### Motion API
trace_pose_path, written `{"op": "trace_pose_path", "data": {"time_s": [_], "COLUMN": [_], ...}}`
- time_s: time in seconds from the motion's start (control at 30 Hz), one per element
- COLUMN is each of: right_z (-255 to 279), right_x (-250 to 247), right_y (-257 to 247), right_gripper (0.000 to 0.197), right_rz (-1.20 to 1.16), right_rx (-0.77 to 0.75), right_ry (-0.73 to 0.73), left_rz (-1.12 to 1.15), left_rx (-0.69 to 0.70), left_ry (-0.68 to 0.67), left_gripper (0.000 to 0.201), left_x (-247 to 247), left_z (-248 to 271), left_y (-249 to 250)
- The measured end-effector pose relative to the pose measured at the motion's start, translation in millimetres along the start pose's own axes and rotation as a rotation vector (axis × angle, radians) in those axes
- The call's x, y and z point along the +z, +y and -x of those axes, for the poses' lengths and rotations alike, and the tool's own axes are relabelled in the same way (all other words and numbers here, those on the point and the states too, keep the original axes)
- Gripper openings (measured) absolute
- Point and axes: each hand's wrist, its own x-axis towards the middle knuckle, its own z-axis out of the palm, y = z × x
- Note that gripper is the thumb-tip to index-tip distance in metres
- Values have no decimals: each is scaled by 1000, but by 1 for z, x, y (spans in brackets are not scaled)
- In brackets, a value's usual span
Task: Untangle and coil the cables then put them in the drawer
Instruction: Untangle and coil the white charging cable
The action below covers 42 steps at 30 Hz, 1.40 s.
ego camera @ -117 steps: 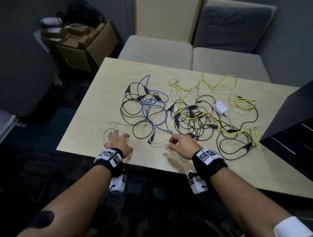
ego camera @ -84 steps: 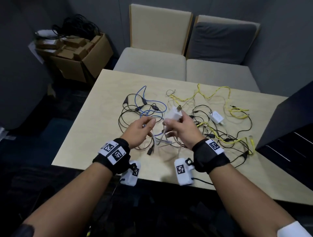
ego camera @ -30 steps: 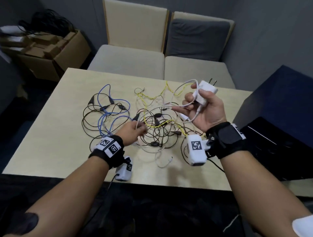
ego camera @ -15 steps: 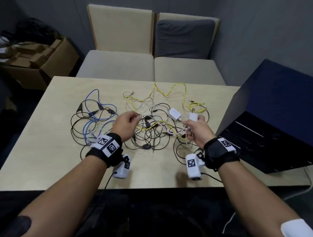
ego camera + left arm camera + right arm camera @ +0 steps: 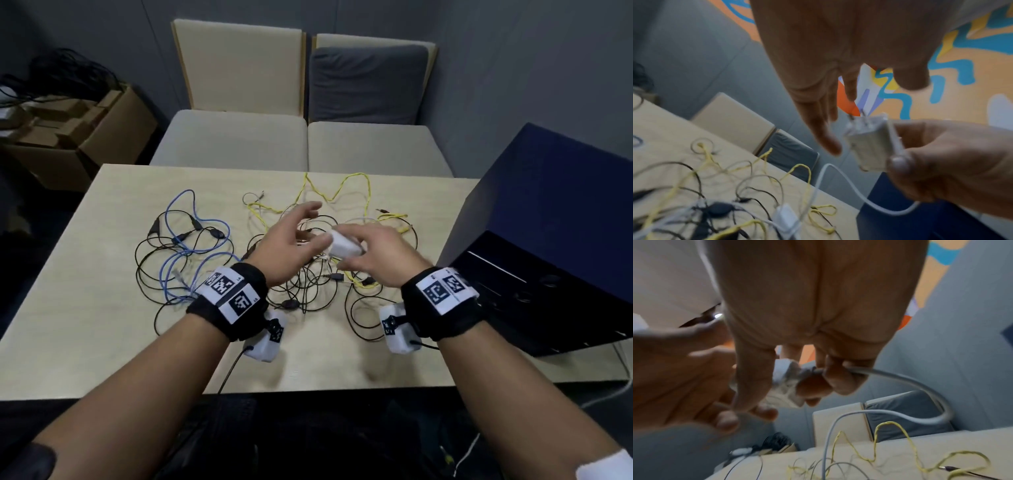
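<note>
Lifting white charger (image 5: 346,244) off the pile, hands now close together

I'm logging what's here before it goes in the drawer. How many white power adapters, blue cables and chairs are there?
white power adapters: 2, one in the right hand at, one on the table at
blue cable: 1
chairs: 2
Total: 5

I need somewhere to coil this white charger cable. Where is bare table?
Bare wood runs along the near edge of the table, in front of the blue cable, and along the left edge. The middle is crowded with black cables and the yellow cable; the dark cabinet blocks the right.
</note>
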Motion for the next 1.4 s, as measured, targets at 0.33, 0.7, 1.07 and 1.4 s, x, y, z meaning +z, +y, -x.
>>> {"op": "trace_pose_path", "data": {"time_s": [0.33,0.7,1.07,1.4], "right_z": [-3,-4,-14,-14], "right_x": [0,-8,-4,-1], "right_y": [23,-5,-32,-11], "right_gripper": [21,18,12,29], "right_rz": [-36,-160,-73,-1], "right_rx": [59,-99,-167,-76], "right_ry": [15,76,-7,12], "left_rz": [347,97,48,137], "left_rx": [-214,-214,13,-56], "left_ry": [-50,-187,-132,-67], "left_gripper": [18,33,25,27], "left_x": [-8,-13,-6,-20], "left_z": [-6,3,10,9], "left_y": [-12,-32,-6,-4]}}
